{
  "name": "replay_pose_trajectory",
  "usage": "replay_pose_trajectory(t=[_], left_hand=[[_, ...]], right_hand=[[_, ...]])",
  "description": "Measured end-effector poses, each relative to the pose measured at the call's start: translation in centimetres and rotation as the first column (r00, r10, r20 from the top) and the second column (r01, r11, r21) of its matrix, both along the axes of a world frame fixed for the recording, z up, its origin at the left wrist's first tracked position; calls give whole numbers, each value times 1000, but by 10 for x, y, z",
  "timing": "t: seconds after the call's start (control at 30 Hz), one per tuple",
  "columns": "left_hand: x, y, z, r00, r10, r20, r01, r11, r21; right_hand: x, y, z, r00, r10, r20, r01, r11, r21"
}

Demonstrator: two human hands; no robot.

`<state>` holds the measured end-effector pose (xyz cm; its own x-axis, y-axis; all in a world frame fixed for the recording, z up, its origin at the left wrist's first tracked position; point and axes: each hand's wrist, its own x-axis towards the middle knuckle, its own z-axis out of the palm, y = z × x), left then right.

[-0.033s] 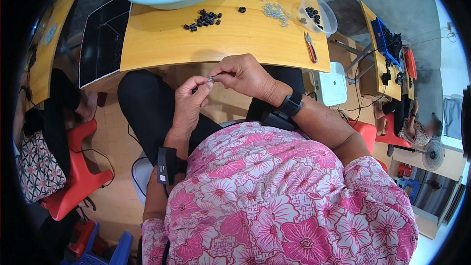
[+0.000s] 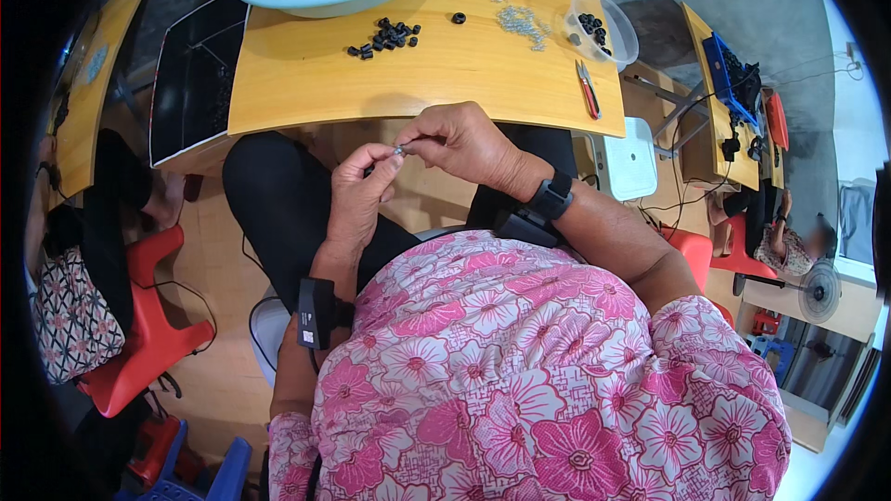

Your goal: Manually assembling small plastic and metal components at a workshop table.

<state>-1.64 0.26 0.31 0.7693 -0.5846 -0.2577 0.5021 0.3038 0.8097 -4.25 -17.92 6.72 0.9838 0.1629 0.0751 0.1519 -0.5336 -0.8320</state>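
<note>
Just off the near edge of the table, my left hand (image 2: 355, 197) and my right hand (image 2: 464, 143) meet fingertip to fingertip. Between them is a small silvery metal piece (image 2: 399, 151), pinched from both sides; its exact kind is too small to tell. A bit of black shows among my left fingers, mostly hidden. On the table beyond lie a loose group of small black ring-shaped parts (image 2: 390, 35) and a single black part (image 2: 458, 18). To their right is a scattered heap of small silvery pieces (image 2: 522, 24).
A pale green basin (image 2: 343, 6) full of black parts stands at the table's far left. At the right are a clear plastic tub (image 2: 616, 28) with black parts and red-handled snips (image 2: 587, 91). Co-workers sit at both sides, near a red stool (image 2: 148, 315).
</note>
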Motion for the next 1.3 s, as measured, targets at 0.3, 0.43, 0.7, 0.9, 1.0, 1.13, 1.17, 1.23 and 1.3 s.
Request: replay_pose_trajectory(t=[0.3, 0.43, 0.7, 0.9, 1.0, 1.13, 1.17, 1.23, 1.3], left_hand=[[3, -6, 1, 993, 85, 77, -92, 990, 102], [3, -8, 3, 969, 130, 212, -169, 969, 181], [6, -8, 8, 964, 120, 239, -170, 965, 199], [7, -7, 7, 990, 99, 101, -114, 981, 154], [7, -7, 7, 993, 95, 72, -104, 987, 124], [8, -7, 6, 994, 81, 69, -87, 993, 79], [8, -7, 6, 994, 82, 69, -87, 993, 79], [9, -7, 5, 994, 45, 99, -51, 997, 56], [8, -7, 7, 993, 35, 109, -41, 998, 50]], right_hand=[[5, 0, 0, 984, -38, -174, 53, 995, 82], [6, 1, -3, 977, -78, -199, 103, 988, 118], [8, 4, -8, 985, -90, -144, 106, 989, 108], [9, 6, -7, 982, -112, -152, 130, 984, 121], [9, 6, -11, 985, -121, -123, 137, 983, 125], [10, 7, -12, 987, -123, -102, 136, 982, 132], [9, 8, -11, 985, -124, -119, 141, 979, 146], [10, 8, -9, 983, -125, -136, 146, 976, 159], [9, 6, -7, 977, -81, -199, 111, 983, 147]])
